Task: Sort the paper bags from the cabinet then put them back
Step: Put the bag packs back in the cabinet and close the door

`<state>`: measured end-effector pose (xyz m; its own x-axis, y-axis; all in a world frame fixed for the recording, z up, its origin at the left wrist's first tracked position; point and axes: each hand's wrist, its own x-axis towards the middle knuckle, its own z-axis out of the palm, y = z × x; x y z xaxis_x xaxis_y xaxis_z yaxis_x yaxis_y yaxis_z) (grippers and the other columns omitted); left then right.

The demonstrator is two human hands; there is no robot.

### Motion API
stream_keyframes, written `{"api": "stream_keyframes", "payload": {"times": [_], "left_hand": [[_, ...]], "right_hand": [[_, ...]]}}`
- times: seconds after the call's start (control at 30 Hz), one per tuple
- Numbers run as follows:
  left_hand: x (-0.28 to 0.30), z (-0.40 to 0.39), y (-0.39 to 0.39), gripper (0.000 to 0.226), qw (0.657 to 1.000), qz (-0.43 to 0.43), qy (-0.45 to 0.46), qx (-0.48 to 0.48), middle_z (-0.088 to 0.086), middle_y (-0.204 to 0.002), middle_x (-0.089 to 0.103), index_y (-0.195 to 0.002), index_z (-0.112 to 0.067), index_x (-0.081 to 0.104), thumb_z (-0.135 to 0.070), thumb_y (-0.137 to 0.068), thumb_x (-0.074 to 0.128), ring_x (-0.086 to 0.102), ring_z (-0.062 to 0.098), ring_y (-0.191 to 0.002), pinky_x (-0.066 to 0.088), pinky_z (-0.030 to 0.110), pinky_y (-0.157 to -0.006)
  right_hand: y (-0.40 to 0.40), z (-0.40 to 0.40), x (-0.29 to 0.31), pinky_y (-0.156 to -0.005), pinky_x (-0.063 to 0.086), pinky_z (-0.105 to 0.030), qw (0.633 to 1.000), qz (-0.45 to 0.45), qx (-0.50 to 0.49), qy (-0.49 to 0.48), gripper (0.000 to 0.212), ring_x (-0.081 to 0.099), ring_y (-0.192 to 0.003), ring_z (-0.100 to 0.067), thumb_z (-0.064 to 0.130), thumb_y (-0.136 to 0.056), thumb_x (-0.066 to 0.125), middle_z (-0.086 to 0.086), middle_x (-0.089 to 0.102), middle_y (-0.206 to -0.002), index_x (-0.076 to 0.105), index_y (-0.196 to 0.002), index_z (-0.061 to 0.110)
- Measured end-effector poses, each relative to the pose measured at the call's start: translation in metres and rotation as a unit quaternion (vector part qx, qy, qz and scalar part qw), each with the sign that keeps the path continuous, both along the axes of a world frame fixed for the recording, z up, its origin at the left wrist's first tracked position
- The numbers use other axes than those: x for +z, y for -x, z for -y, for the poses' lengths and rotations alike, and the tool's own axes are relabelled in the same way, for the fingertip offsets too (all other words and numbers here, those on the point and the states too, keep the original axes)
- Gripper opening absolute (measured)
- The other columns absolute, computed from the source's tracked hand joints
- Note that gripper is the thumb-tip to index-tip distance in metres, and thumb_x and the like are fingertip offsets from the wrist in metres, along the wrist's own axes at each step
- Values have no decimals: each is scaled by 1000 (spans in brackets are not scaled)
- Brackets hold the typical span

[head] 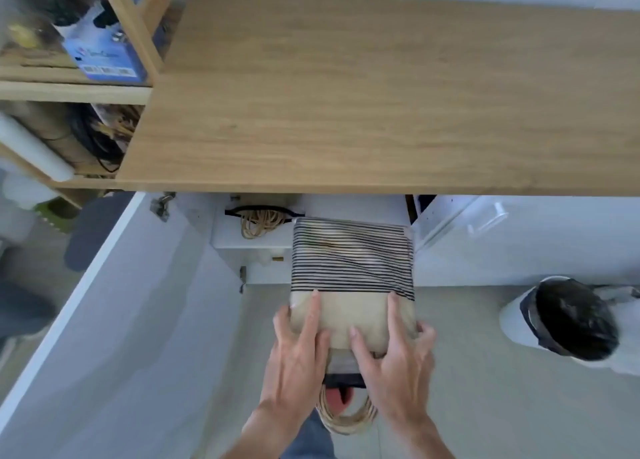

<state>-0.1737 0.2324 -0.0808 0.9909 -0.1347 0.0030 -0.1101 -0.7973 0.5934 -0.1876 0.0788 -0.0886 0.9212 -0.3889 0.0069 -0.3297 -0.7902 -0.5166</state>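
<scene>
Both hands hold a flat stack of paper bags (351, 285) in front of the open cabinet (249, 236), its striped far end over the lower shelf edge and its plain near end toward the person. The left hand (298, 347) lies on the top face with fingers stretched along the paper and the thumb at the left edge; the right hand (391, 351) does the same on the right, its outer fingers wrapped round the right edge, so each hand clamps the bundle rather than hanging loose. The step looks like sliding the sorted bundle back in. To do it well, I would keep the bundle level and squared, press evenly from both sides so no bag slips out, aim right of the bags already inside, and keep the rope handles (346, 420) that dangle at the near end from snagging. Counted: 2 hands on the stack; 1 stack in hand, though how many bags it holds cannot be told, since only the top bag and 1 darker layer beneath show; 1 further cluster of handles (259, 221) in the cabinet; 1 lined bin (571, 320) on the floor at the right; 1 wooden counter (381, 94) above.
</scene>
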Motion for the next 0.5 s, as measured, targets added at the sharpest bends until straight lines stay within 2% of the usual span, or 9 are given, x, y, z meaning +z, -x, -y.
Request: {"api": "stream_keyframes", "payload": {"times": [0.1, 0.2, 0.27, 0.33, 0.37, 0.43, 0.47, 0.5], "left_hand": [[-31, -7, 22, 57, 989, -143, -4, 43, 11, -140, 25, -152, -40, 11, -50, -98, 25, 64, 30, -90, 57, 34, -79], [-59, -7, 23, 63, 984, -174, -17, 47, 16, -140, 24, -152, -26, 29, -53, -98, 12, 58, 36, -104, 56, 40, -89], [-70, -7, 9, 55, 988, -152, -34, 10, 11, -142, 23, -146, -19, 42, -42, -102, 20, 55, 42, -108, 54, 46, -90], [-72, -4, -18, 56, 987, -159, -10, 26, 7, -150, 19, -152, -25, 29, -43, -99, 33, 48, 37, -124, 48, 40, -99], [-70, -2, -33, 58, 988, -155, 7, 24, 6, -151, 17, -152, -27, 25, -41, -98, 41, 45, 39, -128, 47, 42, -100], [-71, 8, -67, 58, 997, -69, 24, -7, 4, -141, 18, -142, -25, 28, -27, -92, 59, 46, 55, -117, 54, 55, -86], [-77, 12, -85, 61, 998, -49, 17, -23, 3, -138, 18, -140, -24, 27, -28, -89, 60, 44, 57, -114, 55, 58, -81], [-85, 17, -108, 68, 998, -65, 9, -22, 6, -141, 18, -145, -26, 23, -36, -86, 56, 41, 54, -119, 55, 57, -83]], "right_hand": [[18, -8, -26, -77, 55, -49, 997, -71, 0, 9, 83, 53, -98, -38, 74, -74, 56, -22, 49, -108, 52, -142, 26], [18, -11, -50, -76, 54, -47, 993, -111, 16, 23, 81, 51, -98, -34, 75, -76, 54, -18, 51, -105, 51, -141, 27], [4, -9, -61, -79, 53, -48, 994, -107, 22, 28, 81, 48, -102, -34, 73, -77, 57, -19, 52, -107, 50, -143, 26], [-19, -6, -70, -82, 51, -49, 995, -91, 19, 32, 82, 47, -104, -35, 69, -77, 60, -21, 50, -110, 49, -144, 24], [-33, -3, -73, -83, 50, -49, 996, -83, 18, 34, 81, 47, -104, -34, 68, -77, 61, -21, 49, -111, 47, -144, 24], [-66, 5, -78, -85, 48, -49, 997, -67, 15, 35, 79, 46, -105, -33, 64, -79, 61, -20, 48, -114, 44, -145, 25], [-85, 10, -82, -86, 47, -49, 998, -58, 14, 37, 77, 46, -105, -33, 62, -80, 61, -19, 48, -114, 43, -145, 25], [-106, 16, -88, -86, 47, -49, 998, -46, 15, 39, 76, 47, -104, -33, 61, -80, 61, -18, 48, -114, 43, -144, 25]]}}
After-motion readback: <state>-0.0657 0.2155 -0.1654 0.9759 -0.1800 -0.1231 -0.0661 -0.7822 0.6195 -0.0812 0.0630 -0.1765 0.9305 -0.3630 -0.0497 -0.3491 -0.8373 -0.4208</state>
